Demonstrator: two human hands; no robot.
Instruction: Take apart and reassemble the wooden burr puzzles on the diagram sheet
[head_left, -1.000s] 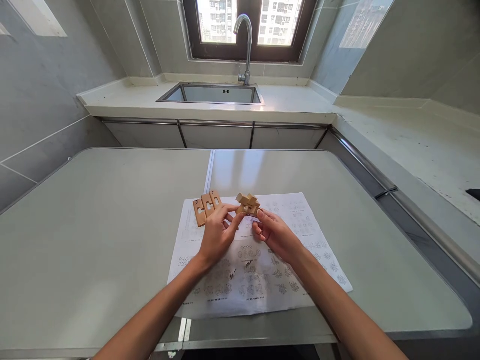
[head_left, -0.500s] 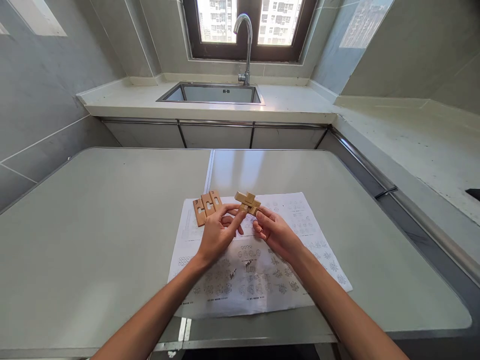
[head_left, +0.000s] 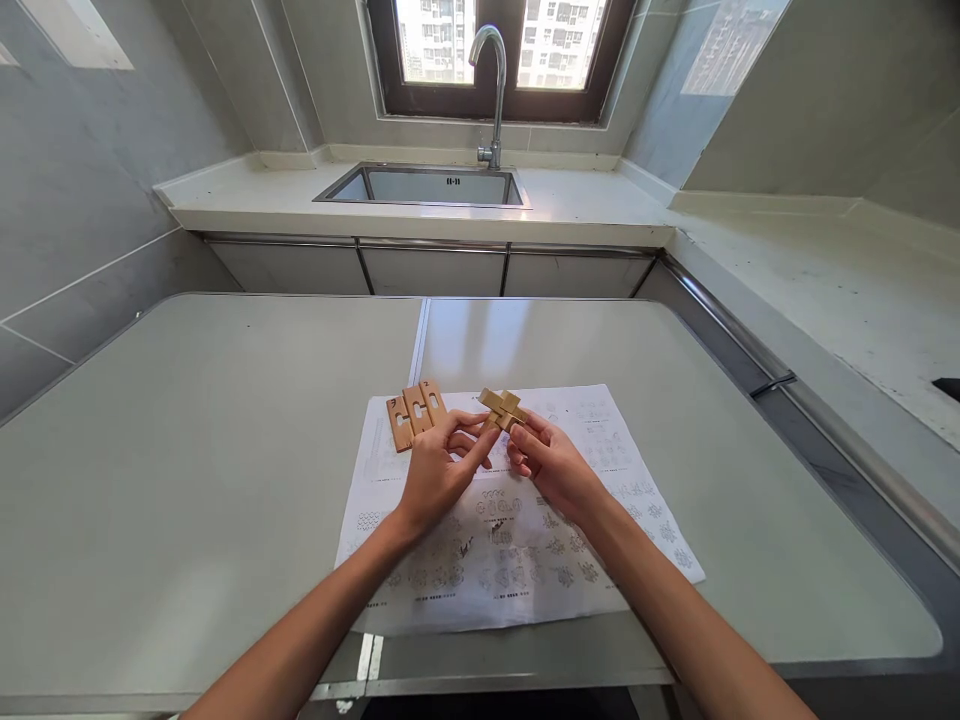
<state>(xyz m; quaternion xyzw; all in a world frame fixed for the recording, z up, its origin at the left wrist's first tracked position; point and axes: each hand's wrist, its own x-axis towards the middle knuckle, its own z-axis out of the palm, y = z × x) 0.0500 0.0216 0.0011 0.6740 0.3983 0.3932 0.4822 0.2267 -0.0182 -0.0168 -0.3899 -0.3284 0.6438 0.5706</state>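
Observation:
A small wooden puzzle [head_left: 503, 408] of crossed, interlocking pieces is held up over the paper sheet [head_left: 487, 560]. My left hand [head_left: 444, 462] pinches its left and lower side between thumb and fingers. On its right side, my right hand [head_left: 545, 455] grips it with thumb and forefinger, the other fingers curled. Just beyond my left hand, several flat wooden pieces with cut-out slots [head_left: 416, 410] lie side by side at the paper's upper left. Printed diagrams and a few dark check marks cover the sheet. My fingers hide part of the puzzle.
The paper lies on a pale table [head_left: 225, 450] with a seam down its middle. Past the table are a white counter [head_left: 592, 205], a sink [head_left: 435, 187] and a tall faucet [head_left: 496, 95] under a window. A metal rail [head_left: 832, 440] runs along the right side.
The wooden puzzle has turned slightly and shifted a little to the right in my fingers. My left hand has moved slightly right with it; my right hand has barely moved.

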